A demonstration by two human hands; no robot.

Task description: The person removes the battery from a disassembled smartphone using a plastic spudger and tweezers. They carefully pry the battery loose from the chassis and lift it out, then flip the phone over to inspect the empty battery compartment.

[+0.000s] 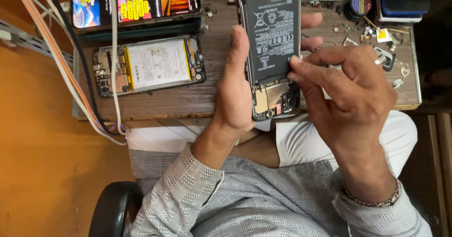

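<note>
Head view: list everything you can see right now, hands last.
Opened phone with black battery: one, held upright above the table edge.
Opened phone with white battery: one, flat on the table, left.
Lit phone: one, colourful screen, top left.
Cables: several, white, orange and black, left.
Small parts: many, metal, scattered top right.
Wooden table: one, brown.
Chair arm: one, black, bottom left.
Left hand: grip on the held phone's left edge.
Right hand: fingertips pinched at the black battery's lower right corner.
</note>
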